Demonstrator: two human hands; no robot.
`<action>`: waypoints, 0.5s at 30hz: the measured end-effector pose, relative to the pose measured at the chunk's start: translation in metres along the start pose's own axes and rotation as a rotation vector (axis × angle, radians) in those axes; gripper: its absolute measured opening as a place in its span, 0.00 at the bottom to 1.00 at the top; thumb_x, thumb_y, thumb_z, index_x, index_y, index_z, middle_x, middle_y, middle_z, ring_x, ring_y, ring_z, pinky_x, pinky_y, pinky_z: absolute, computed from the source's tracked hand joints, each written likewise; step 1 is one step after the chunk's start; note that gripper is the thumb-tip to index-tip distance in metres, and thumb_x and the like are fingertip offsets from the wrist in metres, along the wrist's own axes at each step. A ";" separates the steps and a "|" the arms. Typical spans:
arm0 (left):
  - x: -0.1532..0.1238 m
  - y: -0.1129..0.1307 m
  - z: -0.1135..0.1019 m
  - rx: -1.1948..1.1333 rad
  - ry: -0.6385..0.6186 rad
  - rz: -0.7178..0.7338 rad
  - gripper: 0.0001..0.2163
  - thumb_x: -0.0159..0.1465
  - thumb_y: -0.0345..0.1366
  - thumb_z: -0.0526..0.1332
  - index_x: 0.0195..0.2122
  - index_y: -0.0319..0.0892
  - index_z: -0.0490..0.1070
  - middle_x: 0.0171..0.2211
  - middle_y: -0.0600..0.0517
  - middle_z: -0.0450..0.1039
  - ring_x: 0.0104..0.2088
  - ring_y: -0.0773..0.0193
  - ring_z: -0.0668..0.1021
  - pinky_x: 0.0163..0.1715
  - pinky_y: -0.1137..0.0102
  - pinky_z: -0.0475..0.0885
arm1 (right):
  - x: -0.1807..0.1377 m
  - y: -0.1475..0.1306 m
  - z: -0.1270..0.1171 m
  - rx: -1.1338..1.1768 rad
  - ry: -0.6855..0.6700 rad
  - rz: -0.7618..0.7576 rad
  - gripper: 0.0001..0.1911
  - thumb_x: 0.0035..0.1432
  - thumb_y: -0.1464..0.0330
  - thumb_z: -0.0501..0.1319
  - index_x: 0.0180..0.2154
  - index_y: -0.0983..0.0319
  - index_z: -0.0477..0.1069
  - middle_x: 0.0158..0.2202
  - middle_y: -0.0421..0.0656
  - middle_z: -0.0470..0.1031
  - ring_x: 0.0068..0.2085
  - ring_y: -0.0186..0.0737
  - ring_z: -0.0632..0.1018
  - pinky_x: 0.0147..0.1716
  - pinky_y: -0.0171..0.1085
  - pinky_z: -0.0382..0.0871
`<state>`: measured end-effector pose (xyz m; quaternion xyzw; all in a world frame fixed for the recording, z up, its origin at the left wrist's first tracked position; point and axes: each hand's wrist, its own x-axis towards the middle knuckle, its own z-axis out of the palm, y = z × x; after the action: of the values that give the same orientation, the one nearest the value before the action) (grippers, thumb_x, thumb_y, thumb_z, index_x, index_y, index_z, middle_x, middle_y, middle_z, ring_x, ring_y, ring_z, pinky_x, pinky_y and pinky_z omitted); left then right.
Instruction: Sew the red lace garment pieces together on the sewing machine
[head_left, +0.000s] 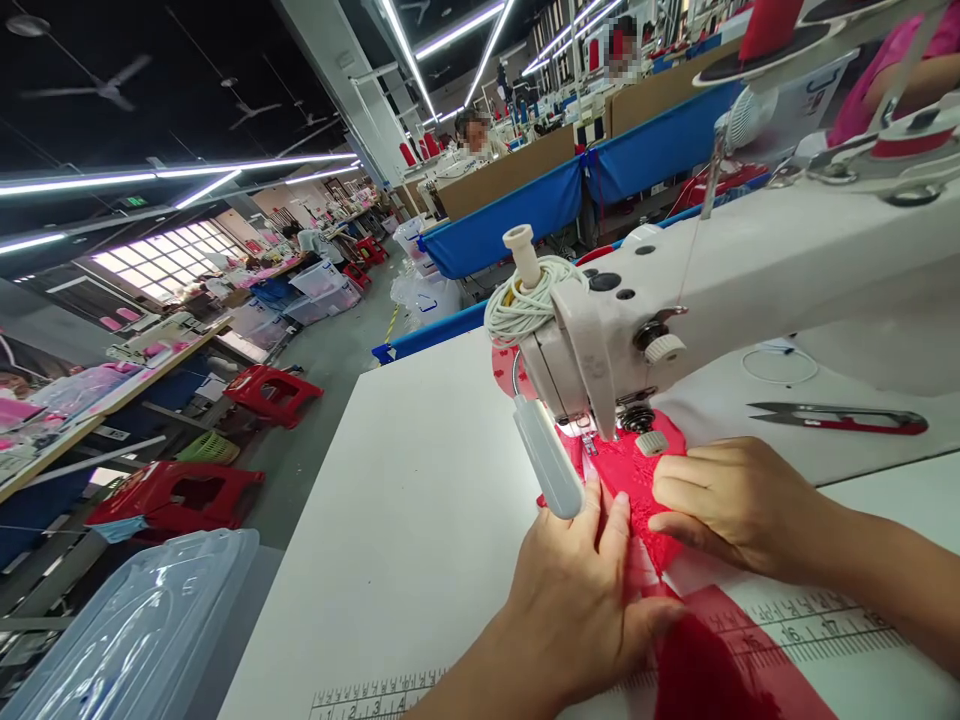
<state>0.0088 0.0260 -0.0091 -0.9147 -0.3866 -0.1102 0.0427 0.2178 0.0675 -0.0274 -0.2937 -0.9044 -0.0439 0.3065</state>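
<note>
Red lace fabric [641, 490] lies under the presser foot [590, 444] of a white sewing machine [795, 265]. My left hand [566, 590] rests on it just in front of the foot, fingers stretched flat and thumb spread toward a darker red piece [697, 660] hanging nearer me. To the right, my right hand [739, 505] has its fingers curled and closed on the fabric's edge. The fingertips there are partly hidden. A small grey lamp [551, 465] hangs left of the needle area, just above my left fingertips.
Red-handled thread snips [840, 418] lie behind my right hand. A printed ruler [817, 630] runs along the white table's [382, 470] near side. A clear lidded bin [150, 620] and red stools [180, 495] stand left. Co-workers sit beyond a blue cloth barrier [510, 220].
</note>
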 end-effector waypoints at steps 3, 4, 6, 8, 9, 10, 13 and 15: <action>-0.001 -0.001 0.006 0.016 -0.004 -0.018 0.44 0.63 0.61 0.26 0.47 0.35 0.74 0.46 0.34 0.73 0.28 0.55 0.74 0.25 0.60 0.72 | 0.001 0.001 -0.001 -0.006 0.010 -0.019 0.23 0.70 0.61 0.46 0.22 0.60 0.60 0.20 0.36 0.59 0.21 0.34 0.56 0.23 0.37 0.46; -0.001 -0.001 0.007 0.020 -0.002 -0.019 0.45 0.63 0.62 0.25 0.47 0.35 0.74 0.47 0.34 0.73 0.28 0.55 0.74 0.25 0.60 0.72 | 0.002 0.001 -0.001 -0.007 0.009 -0.022 0.23 0.70 0.61 0.46 0.22 0.60 0.60 0.20 0.36 0.59 0.21 0.34 0.56 0.23 0.37 0.46; -0.001 -0.002 0.010 0.029 0.009 -0.018 0.46 0.62 0.62 0.25 0.48 0.34 0.74 0.49 0.34 0.72 0.30 0.54 0.75 0.26 0.60 0.73 | 0.002 0.002 -0.001 -0.011 0.006 -0.021 0.23 0.70 0.60 0.46 0.22 0.60 0.60 0.20 0.36 0.59 0.21 0.34 0.56 0.23 0.37 0.47; -0.001 -0.003 0.012 0.042 0.018 -0.016 0.46 0.62 0.62 0.25 0.48 0.34 0.74 0.50 0.34 0.72 0.31 0.53 0.75 0.27 0.59 0.74 | 0.001 0.002 -0.001 -0.015 0.005 -0.019 0.23 0.70 0.60 0.47 0.22 0.60 0.60 0.20 0.36 0.59 0.21 0.33 0.56 0.23 0.37 0.47; -0.001 -0.003 0.012 0.047 0.021 -0.014 0.46 0.62 0.63 0.25 0.48 0.34 0.74 0.50 0.34 0.72 0.32 0.52 0.76 0.27 0.59 0.74 | 0.001 0.002 -0.001 -0.019 0.008 -0.018 0.23 0.70 0.61 0.47 0.22 0.60 0.59 0.20 0.36 0.59 0.21 0.33 0.56 0.23 0.37 0.47; -0.001 -0.004 0.013 0.050 0.028 -0.014 0.46 0.62 0.63 0.26 0.48 0.33 0.74 0.50 0.34 0.72 0.32 0.52 0.76 0.28 0.59 0.74 | 0.001 0.002 0.000 -0.022 0.010 -0.017 0.23 0.70 0.61 0.47 0.22 0.61 0.60 0.20 0.37 0.59 0.22 0.34 0.56 0.23 0.37 0.47; 0.000 -0.005 0.014 0.064 0.067 -0.016 0.46 0.62 0.64 0.27 0.49 0.32 0.73 0.49 0.34 0.73 0.35 0.49 0.76 0.29 0.59 0.75 | 0.001 0.002 0.003 -0.026 0.028 0.010 0.23 0.70 0.61 0.47 0.22 0.61 0.60 0.20 0.37 0.59 0.22 0.34 0.57 0.23 0.37 0.47; 0.001 -0.006 0.014 0.078 0.092 -0.025 0.46 0.62 0.64 0.28 0.51 0.31 0.73 0.48 0.34 0.73 0.37 0.48 0.77 0.29 0.60 0.75 | 0.001 0.002 0.005 -0.032 0.031 0.025 0.23 0.70 0.63 0.47 0.22 0.61 0.61 0.20 0.37 0.60 0.22 0.34 0.57 0.24 0.38 0.47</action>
<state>0.0077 0.0328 -0.0221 -0.9014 -0.3995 -0.1375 0.0946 0.2159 0.0702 -0.0311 -0.3091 -0.8950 -0.0590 0.3161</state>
